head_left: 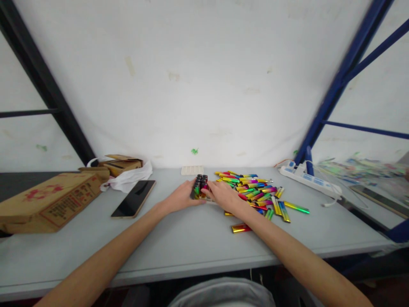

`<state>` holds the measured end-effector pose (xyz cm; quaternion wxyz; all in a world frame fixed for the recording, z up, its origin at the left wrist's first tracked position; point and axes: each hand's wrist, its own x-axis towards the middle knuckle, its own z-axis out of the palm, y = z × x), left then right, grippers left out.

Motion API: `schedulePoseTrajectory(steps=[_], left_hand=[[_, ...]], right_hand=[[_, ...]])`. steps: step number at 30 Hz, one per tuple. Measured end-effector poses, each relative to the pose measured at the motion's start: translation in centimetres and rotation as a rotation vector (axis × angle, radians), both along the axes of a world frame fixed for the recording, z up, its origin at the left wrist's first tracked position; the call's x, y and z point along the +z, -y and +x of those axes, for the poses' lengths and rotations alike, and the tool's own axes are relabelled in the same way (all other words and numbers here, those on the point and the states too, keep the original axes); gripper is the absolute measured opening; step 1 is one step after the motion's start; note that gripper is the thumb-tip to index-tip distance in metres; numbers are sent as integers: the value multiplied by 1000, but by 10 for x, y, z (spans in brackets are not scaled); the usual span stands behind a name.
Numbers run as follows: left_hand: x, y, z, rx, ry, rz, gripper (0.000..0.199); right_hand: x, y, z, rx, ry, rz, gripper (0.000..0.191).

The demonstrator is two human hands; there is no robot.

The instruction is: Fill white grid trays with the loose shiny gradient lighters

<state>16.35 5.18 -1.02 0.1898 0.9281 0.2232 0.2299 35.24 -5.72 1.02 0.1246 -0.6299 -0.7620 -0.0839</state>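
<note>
In the head view, several lighters (200, 183) with black tops and shiny coloured bodies stand upright in a tight cluster at the middle of the table. My left hand (183, 197) curls around the cluster's left side, its fingers partly hidden behind it. From the right, my right hand (222, 194) closes its fingers on a reddish lighter at the cluster's edge. A pale edge shows beneath the cluster, mostly covered by my hands. To the right, many loose lighters (255, 194) in metallic yellow, green, red and blue lie in a heap, partly behind my right forearm.
A white tray with a grid of holes (192, 170) lies near the wall. On the left are a phone (134, 199), a white plastic bag (131, 181) and cardboard boxes (54, 200). A power strip (309, 181) lies at the right by a blue frame post (332, 98).
</note>
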Motion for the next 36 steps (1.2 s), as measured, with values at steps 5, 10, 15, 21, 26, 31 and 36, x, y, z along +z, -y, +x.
schedulePoseTrajectory(steps=[5, 10, 15, 21, 26, 31, 36], left_hand=[[1, 6, 2, 63, -26, -14, 91], [7, 19, 7, 231, -83, -35, 97], [8, 24, 12, 276, -109, -19, 89], [2, 13, 9, 194, -73, -20, 89], [2, 5, 5, 63, 20, -43, 79], [2, -2, 2, 50, -8, -47, 82], [2, -5, 1, 56, -30, -47, 81]], right_hand=[[4, 9, 9, 95, 3, -20, 41], [14, 18, 40, 4, -147, 112, 44], [18, 17, 90, -185, -170, 172, 44], [11, 12, 137, -310, -189, 204, 33], [0, 8, 144, -113, -196, 141, 21], [-12, -1, 137, -51, -98, 28, 22], [-15, -6, 135, -99, -55, 10, 19]])
